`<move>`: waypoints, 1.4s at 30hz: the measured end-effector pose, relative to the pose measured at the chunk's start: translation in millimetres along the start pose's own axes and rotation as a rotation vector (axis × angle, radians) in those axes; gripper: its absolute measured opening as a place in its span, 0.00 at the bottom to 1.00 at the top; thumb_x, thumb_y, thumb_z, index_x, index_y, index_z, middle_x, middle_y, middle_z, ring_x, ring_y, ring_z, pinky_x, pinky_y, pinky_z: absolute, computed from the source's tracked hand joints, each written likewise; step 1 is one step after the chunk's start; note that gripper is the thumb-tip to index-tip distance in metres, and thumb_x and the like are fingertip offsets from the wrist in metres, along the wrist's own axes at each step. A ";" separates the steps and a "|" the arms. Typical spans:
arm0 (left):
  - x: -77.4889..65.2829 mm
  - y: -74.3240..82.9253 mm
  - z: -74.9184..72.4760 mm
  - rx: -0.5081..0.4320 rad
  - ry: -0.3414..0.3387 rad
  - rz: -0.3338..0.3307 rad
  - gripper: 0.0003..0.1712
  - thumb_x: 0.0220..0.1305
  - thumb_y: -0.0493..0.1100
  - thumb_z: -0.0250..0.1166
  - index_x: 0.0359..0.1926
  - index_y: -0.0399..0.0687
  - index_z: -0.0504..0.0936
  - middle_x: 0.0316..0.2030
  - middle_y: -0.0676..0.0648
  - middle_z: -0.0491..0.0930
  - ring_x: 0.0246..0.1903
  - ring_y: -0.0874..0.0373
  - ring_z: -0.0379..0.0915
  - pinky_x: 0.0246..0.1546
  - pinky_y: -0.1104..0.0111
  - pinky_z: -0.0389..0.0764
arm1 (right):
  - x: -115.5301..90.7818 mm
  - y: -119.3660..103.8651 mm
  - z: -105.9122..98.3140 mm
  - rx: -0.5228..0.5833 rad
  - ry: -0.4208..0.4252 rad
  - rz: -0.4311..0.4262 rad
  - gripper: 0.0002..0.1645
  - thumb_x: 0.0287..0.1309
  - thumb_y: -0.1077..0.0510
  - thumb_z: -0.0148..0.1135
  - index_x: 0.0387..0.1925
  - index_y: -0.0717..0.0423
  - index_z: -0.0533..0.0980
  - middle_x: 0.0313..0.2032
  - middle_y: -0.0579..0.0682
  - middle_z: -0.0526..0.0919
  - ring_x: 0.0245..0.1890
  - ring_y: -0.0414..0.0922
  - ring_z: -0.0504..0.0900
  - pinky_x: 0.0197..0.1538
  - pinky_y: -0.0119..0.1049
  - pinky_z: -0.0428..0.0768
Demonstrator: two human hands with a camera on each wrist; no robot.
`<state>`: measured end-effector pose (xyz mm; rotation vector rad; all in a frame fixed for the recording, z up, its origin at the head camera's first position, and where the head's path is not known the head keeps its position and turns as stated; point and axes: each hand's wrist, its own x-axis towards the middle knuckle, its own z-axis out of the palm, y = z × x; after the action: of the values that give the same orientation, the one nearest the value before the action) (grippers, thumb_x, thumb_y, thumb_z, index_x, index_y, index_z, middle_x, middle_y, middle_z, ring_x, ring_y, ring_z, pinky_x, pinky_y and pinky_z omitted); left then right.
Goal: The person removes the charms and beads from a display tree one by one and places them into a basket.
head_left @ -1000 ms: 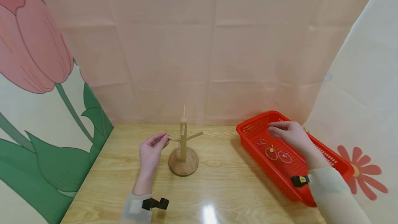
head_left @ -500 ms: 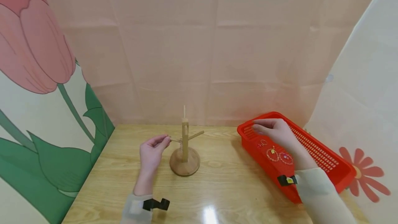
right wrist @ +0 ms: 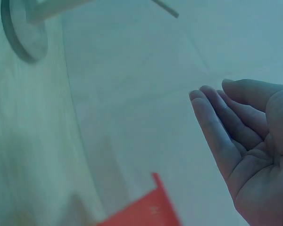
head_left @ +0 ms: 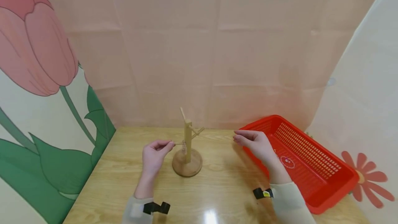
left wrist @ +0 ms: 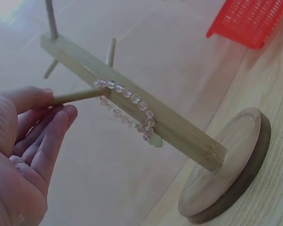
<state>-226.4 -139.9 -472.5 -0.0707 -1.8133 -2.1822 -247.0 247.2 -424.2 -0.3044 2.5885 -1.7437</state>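
My left hand (head_left: pixel 154 156) pinches the end of a thin peg (left wrist: pixel 78 97) on a wooden jewelry stand (head_left: pixel 188 141). From that peg hangs a bracelet (left wrist: pixel 143 106) of clear pinkish beads with a pale green charm, lying against the post. My right hand (head_left: pixel 257 146) is in the air by the left side of the red basket (head_left: pixel 311 148), with nothing in its fingers. In the right wrist view its fingers (right wrist: pixel 212 127) are nearly straight and the thumb stands apart from them.
A beaded bracelet (head_left: pixel 287 162) lies in the basket; the right arm covers part of the basket floor. The stand's round base (head_left: pixel 187 168) rests on a wooden table (head_left: pixel 124 168). Other pegs jut from the post. A pinkish cloth wall (head_left: pixel 168 51) rises behind.
My right hand has moved left from over the basket to beside its left edge. The stand has turned a little, and my left hand has kept its pinch on the peg.
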 end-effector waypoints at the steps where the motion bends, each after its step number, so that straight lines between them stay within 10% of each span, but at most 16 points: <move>1: -0.2 0.3 0.0 0.003 -0.010 0.000 0.06 0.62 0.28 0.77 0.39 0.29 0.89 0.38 0.36 0.90 0.37 0.53 0.90 0.43 0.65 0.94 | -0.9 3.4 5.5 0.030 0.007 0.001 0.25 0.74 0.49 0.70 0.63 0.59 0.83 0.53 0.59 0.90 0.52 0.52 0.90 0.57 0.34 0.89; 8: -1.7 1.6 0.5 0.018 -0.061 0.016 0.09 0.61 0.28 0.78 0.39 0.25 0.88 0.37 0.38 0.90 0.35 0.55 0.90 0.41 0.66 0.93 | -4.9 18.1 38.4 0.229 0.036 0.039 0.26 0.73 0.49 0.71 0.62 0.61 0.83 0.54 0.59 0.89 0.55 0.55 0.89 0.59 0.39 0.88; 25: -8.8 -1.9 7.4 0.101 -0.317 0.123 0.03 0.61 0.29 0.79 0.37 0.36 0.94 0.38 0.38 0.91 0.38 0.52 0.90 0.41 0.66 0.93 | 1.2 15.1 91.5 0.252 0.111 -0.012 0.19 0.70 0.61 0.73 0.58 0.66 0.85 0.50 0.62 0.90 0.46 0.52 0.92 0.52 0.37 0.91; 42: -17.8 3.8 26.9 0.157 -0.402 0.112 0.05 0.64 0.34 0.78 0.41 0.37 0.94 0.39 0.43 0.92 0.39 0.51 0.91 0.41 0.63 0.94 | -6.2 3.9 96.8 0.224 0.091 -0.017 0.19 0.69 0.59 0.74 0.57 0.63 0.86 0.49 0.59 0.91 0.47 0.55 0.91 0.51 0.38 0.92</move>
<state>-212.6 -111.0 -467.5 -0.5993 -2.1233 -2.0482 -230.7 160.8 -465.3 -0.2488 2.4209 -2.0755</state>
